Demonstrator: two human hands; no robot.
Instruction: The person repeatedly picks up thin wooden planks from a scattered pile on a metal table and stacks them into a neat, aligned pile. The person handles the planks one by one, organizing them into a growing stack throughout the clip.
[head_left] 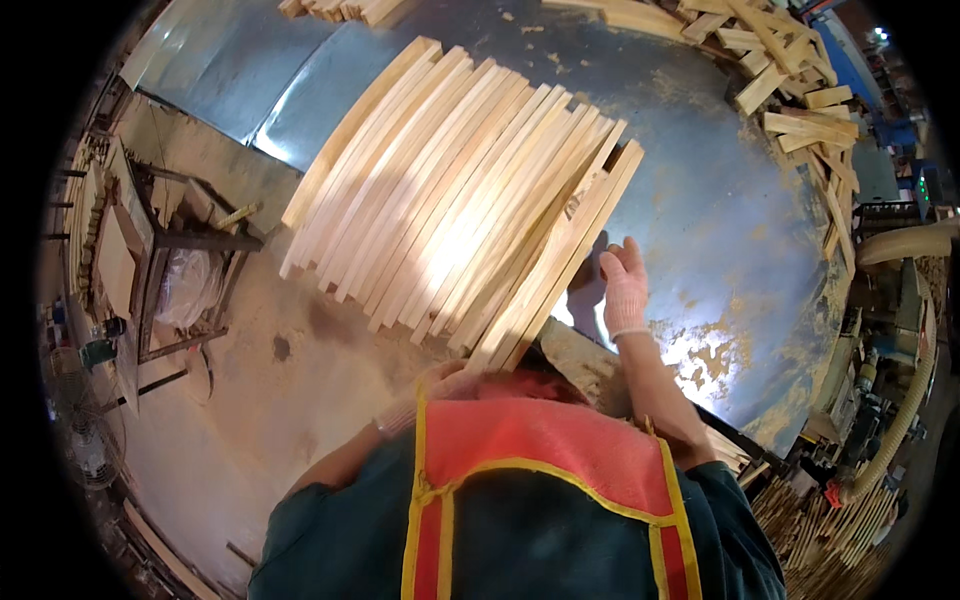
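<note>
A row of long, pale wooden strips (430, 190) lies side by side on the metal table, their near ends jutting past its edge. At the row's right side, a wider wooden board (570, 255) with a dark mark on its face slants toward my body. My left hand (440, 377), in a light glove, is at the near end of this board; its fingers are mostly hidden. To the right of the board, my right hand (625, 285) is raised over the table in a pale glove with bare fingertips. Its thumb and fingers are apart, with nothing between them.
The metal table (720, 200) carries sawdust patches. Loose wood offcuts (790, 90) are heaped along its far right edge, and more strips (345, 8) lie at the far side. A dark-framed stand (195, 240) and a fan (85, 430) are on the left. A ribbed hose (915, 400) hangs at right.
</note>
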